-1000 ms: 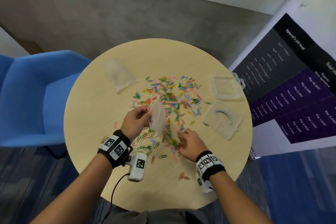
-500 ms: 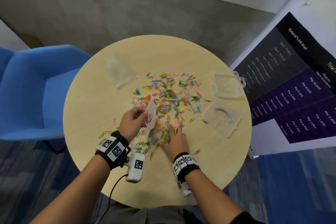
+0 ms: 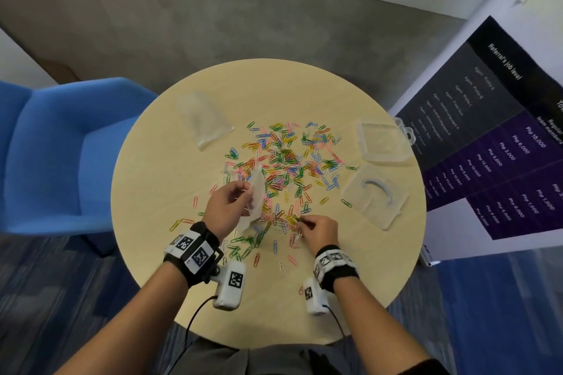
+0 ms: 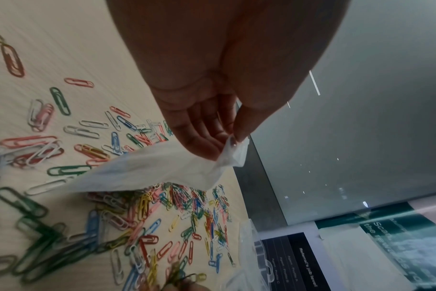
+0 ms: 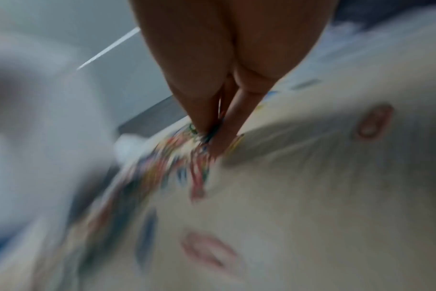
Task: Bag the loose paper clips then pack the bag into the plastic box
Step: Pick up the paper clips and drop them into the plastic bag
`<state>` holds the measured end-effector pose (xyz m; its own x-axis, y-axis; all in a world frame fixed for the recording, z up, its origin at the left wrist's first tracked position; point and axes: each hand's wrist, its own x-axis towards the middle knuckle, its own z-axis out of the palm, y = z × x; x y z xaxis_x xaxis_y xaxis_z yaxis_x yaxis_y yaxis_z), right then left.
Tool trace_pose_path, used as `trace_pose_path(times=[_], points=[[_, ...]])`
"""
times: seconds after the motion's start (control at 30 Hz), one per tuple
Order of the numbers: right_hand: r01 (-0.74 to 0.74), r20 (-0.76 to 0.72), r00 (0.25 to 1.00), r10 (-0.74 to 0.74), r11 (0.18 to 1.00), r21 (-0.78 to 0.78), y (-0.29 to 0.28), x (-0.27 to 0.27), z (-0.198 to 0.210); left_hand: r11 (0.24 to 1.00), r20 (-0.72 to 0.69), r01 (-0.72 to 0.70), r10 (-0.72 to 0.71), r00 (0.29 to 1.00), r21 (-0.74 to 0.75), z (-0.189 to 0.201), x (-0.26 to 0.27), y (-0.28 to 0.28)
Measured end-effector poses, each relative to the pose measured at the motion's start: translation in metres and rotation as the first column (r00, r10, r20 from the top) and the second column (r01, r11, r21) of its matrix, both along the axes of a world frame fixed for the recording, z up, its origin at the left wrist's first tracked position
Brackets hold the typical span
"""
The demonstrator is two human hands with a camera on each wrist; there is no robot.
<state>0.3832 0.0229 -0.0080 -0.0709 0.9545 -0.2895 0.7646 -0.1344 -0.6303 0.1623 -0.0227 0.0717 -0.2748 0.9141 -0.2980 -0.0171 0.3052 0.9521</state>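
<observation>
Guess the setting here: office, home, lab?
Probably an office lounge or meeting corner: a small round table, a blue upholstered chair, and a standing banner listing referral job levels and payouts.

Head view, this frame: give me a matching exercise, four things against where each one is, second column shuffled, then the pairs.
Things:
1. bag
2. spare bag
3. box
4. lid

Places:
A. table's right edge, far side
B. pinched in the left hand
C. flat on the table's far left
D. right side, nearer the person than the other clear piece

Pairs: 1-B, 2-C, 3-A, 4-D
</observation>
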Motion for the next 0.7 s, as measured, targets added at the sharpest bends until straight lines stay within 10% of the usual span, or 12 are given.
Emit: trace_pose_path(times=[0.07,0.17,0.33,0.7], points=[[0.227,-0.203,0.945,-0.255,0.962,-0.151,0.010,0.011,0.007,1.000,-0.018,0.023,-0.023,1.000,0.006,-0.003,0.004,0.000],[0.288,-0.573,0.630,-0.524,0.843,-0.454,0.019,0.011,0.032,0.999,-0.034,0.040,-0.039,0.999,0.003,-0.004,0.011,0.003],[0.023,-0.774,0.474,-0.419,0.885,-0.465,0.023,-0.016,0.083,0.999,-0.013,0.036,-0.036,0.999,-0.010,-0.005,0.024,0.010],[0.068,-0.613,0.720,-0.324,0.913,-0.403,0.015,-0.041,0.085,0.986,-0.214,0.153,-0.136,0.967,0.064,-0.002,0.034,0.014]])
